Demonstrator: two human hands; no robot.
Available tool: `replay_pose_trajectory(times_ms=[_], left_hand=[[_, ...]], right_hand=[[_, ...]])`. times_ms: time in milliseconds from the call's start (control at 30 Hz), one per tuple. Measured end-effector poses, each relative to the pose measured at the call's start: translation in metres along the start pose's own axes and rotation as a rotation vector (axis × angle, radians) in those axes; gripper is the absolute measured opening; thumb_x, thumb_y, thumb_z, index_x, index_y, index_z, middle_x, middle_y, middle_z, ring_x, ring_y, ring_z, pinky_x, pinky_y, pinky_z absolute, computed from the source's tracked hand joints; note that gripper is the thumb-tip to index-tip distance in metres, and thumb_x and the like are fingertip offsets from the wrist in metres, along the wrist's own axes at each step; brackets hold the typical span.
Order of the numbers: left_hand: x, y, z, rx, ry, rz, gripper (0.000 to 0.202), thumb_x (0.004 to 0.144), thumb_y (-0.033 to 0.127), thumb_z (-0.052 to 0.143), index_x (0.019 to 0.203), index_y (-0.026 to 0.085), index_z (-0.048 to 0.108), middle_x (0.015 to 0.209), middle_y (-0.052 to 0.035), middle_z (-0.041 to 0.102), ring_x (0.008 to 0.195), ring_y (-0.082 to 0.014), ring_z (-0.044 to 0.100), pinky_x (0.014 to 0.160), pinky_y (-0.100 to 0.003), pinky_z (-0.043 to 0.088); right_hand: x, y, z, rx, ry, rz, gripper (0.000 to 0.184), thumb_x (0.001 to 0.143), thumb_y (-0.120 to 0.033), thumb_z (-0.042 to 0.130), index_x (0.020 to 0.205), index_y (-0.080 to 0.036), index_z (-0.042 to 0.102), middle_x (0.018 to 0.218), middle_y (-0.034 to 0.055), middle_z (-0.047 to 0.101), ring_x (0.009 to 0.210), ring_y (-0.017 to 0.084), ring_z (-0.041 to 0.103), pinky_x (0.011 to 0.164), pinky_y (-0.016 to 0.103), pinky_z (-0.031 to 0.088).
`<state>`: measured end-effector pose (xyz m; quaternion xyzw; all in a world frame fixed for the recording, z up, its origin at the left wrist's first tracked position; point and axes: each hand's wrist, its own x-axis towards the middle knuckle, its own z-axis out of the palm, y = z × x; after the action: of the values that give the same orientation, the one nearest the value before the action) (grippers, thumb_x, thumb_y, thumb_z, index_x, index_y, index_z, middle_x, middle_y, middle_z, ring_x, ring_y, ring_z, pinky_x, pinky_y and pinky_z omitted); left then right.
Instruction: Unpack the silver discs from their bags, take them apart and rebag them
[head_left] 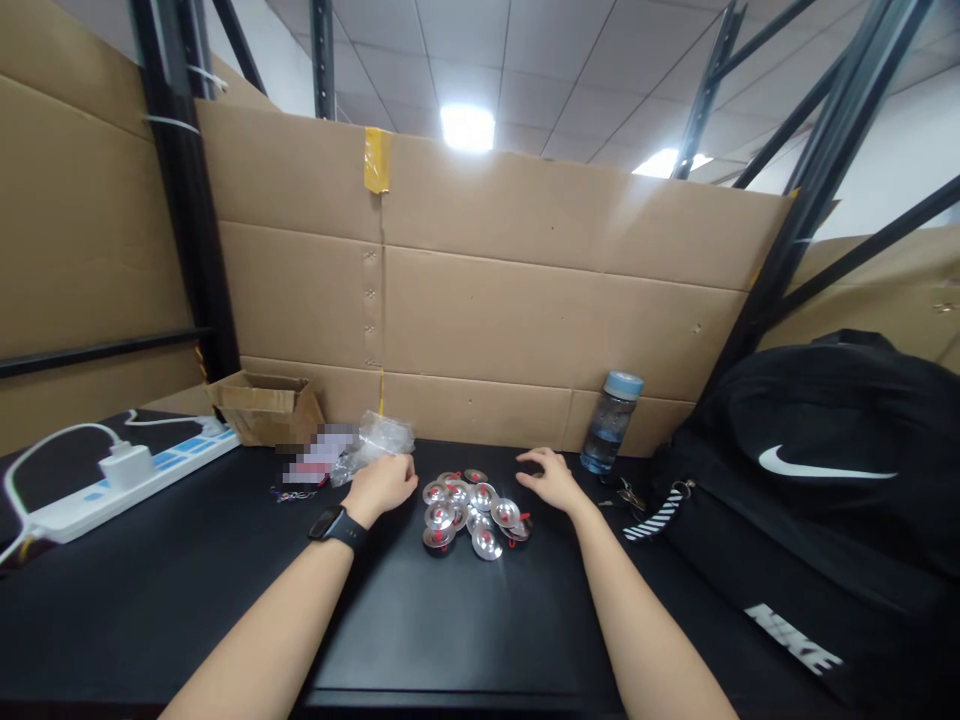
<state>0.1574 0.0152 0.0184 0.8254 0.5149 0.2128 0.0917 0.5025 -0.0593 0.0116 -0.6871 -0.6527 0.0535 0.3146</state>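
In the middle of the black table lies a loose pile of shiny silver finger cymbals (457, 515), several of them overlapping, with red loops at their centres. My left hand (381, 487), with a dark watch (339, 526) on its wrist, is just left of the pile. Its fingers are curled in, and the inside of the grip is hidden. To the right of the pile hovers my right hand (550, 480), thumb and fingers apart, with nothing visible between them. Neither hand appears to touch the cymbals.
Behind my left hand lies a crumpled clear plastic bag (384, 436), near a cardboard box (274, 410). A white power strip (142, 490) is at far left. A water bottle (609, 425), keys (630, 495) and a black backpack (817, 500) stand right. Cardboard panels (480, 300) close the back.
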Motion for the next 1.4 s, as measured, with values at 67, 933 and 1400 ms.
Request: replay_pose_trajectory(times_ms=[67,933,1400], left_hand=[[-0.002,0.008,0.000,-0.043,0.042,0.057,0.012,0.082,0.026,0.058,0.082,0.021,0.068,0.085,-0.0078,0.071,0.077,-0.0216,0.064,0.064,-0.027,0.039],[-0.019,0.070,0.012,-0.762,0.120,0.325,0.012,0.081,0.026,0.063,0.086,0.018,0.070,0.084,-0.0038,0.074,0.078,-0.0170,0.069,0.076,-0.027,0.054],[-0.014,0.061,0.005,-0.721,0.015,0.308,0.009,0.065,0.016,0.063,0.074,0.016,0.063,0.067,-0.0009,0.068,0.062,-0.0143,0.062,0.059,-0.023,0.045]], right_hand=[[-0.004,-0.023,0.005,0.117,-0.110,-0.160,0.036,0.079,-0.040,0.073,0.114,-0.030,0.073,0.128,0.0086,0.059,0.122,0.028,0.051,0.104,0.047,0.037],[-0.027,-0.099,0.034,1.014,-0.273,-0.075,0.036,0.074,-0.045,0.080,0.093,-0.021,0.062,0.077,-0.0014,0.067,0.059,0.012,0.062,0.056,0.024,0.049],[-0.025,-0.101,0.023,0.887,-0.296,-0.205,0.053,0.059,-0.036,0.089,0.103,-0.019,0.063,0.109,0.0070,0.069,0.085,0.018,0.069,0.076,0.032,0.058]])
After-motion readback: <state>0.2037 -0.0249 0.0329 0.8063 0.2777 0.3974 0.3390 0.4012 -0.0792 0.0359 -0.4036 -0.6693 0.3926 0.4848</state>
